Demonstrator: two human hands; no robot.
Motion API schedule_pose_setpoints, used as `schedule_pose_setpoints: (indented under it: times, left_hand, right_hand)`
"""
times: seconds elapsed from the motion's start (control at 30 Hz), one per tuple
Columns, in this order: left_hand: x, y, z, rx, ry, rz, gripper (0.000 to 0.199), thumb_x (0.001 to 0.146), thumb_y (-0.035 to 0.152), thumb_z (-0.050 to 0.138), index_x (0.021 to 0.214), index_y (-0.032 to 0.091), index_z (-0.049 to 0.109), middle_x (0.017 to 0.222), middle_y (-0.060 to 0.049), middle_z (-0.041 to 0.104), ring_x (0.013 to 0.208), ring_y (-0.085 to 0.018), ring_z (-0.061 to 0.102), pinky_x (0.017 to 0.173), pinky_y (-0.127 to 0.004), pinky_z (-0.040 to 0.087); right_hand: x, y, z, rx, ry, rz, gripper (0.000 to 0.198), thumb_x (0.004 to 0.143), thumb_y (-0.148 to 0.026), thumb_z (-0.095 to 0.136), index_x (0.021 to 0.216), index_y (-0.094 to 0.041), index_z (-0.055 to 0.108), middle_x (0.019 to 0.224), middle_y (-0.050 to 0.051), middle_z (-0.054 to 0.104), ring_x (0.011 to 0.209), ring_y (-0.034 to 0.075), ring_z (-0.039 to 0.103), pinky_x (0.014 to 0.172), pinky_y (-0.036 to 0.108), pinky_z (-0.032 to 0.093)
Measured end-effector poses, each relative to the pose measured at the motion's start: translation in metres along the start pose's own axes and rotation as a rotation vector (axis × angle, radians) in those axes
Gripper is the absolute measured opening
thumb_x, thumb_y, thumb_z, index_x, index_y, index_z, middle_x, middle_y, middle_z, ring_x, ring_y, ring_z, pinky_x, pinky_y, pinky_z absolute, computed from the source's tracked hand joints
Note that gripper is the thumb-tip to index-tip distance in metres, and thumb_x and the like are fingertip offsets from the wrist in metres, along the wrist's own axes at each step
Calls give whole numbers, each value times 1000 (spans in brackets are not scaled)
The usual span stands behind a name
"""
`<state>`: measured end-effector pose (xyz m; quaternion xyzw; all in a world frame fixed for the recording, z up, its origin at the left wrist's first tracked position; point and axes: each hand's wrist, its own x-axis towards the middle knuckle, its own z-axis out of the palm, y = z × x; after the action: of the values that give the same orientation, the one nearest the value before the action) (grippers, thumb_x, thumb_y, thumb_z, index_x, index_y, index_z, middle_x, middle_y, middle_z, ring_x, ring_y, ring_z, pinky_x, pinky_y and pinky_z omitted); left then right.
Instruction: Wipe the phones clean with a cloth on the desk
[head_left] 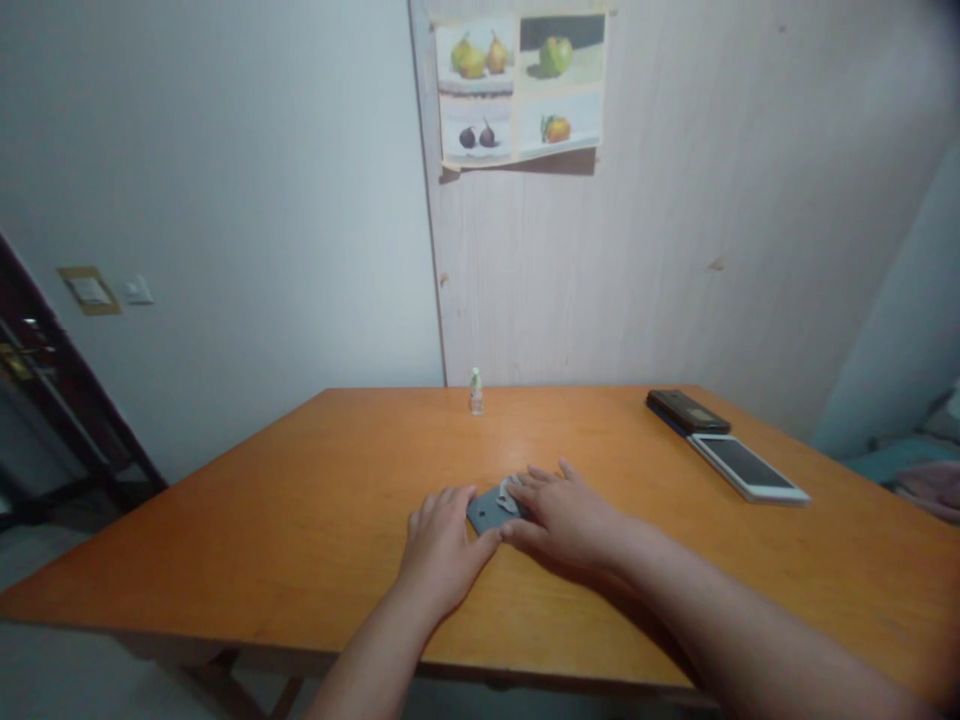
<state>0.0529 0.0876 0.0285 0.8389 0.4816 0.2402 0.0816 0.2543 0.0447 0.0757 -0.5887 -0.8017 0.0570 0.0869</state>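
A grey phone (487, 514) lies flat on the wooden table with its back up, a small round camera spot near its left end. My left hand (442, 545) grips that left end between thumb and fingers. Over the phone's other end is my right hand (562, 515), its fingers pressing a small crumpled whitish cloth (508, 494) against the back. Part of the cloth and the right end of the phone are hidden under those fingers. Both thumbs come close together at the phone's near edge.
A small clear bottle (476, 393) stands toward the table's (300, 520) back edge. On the right lie a white tablet (750, 468) with a dark screen and a dark case-like object (688, 411). A wall with a fruit picture (521, 90) rises behind.
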Motion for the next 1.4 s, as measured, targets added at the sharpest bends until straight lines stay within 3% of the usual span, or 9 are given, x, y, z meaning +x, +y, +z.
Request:
schedule_pose_setpoints:
  times: [0.13,0.33,0.57,0.77,1.0,1.2,1.4]
  left_hand:
    - [0,0,0,3,8,2,52,84,57,63,124,25,58,121,-7,66,114,-29,55,94,-39,40]
    - [-1,1,-1,-2,4,-1,47,85,53,62,123,26,58,121,-6,66,115,-29,55,95,-39,40]
    - [1,1,-1,2,-11,-15,50,84,54,63,124,25,57,122,-7,66,116,-30,55,95,-39,40]
    - [-1,2,-3,-5,-9,-11,46,85,51,62,123,25,57,122,-7,65,115,-29,55,96,-39,40]
    - [-1,1,-2,-5,-21,-12,50,85,53,62,126,24,57,123,-8,65,117,-29,54,97,-40,40]
    - [-1,2,-2,-2,-15,-15,48,85,51,62,125,25,57,123,-7,65,116,-29,55,96,-39,40]
    - [-1,3,-3,3,-14,-11,50,84,50,64,126,24,57,122,-8,65,116,-29,54,96,-39,40]
  right_hand:
    - [-3,-6,-2,25,-7,-85,56,95,-64,38,130,-26,61,134,13,62,133,34,47,115,62,16]
    - [1,6,3,-27,18,79,59,96,-63,38,134,-23,59,140,16,58,138,40,40,113,69,10]
    - [-3,-5,-2,43,-28,-95,56,95,-63,40,132,-25,59,137,14,60,132,34,47,114,63,17]
    - [1,5,0,-7,-7,78,62,95,-63,38,140,-24,55,143,16,55,140,41,37,112,71,10]
    - [-3,-3,-1,45,-36,-50,59,93,-64,43,136,-25,57,141,14,57,137,35,42,115,63,13]
    - [1,8,4,-24,3,90,62,94,-62,42,140,-23,54,144,17,54,140,41,37,112,71,10]
    - [-2,1,4,29,-20,-39,67,93,-67,41,144,-24,49,147,16,51,141,37,37,114,67,13]
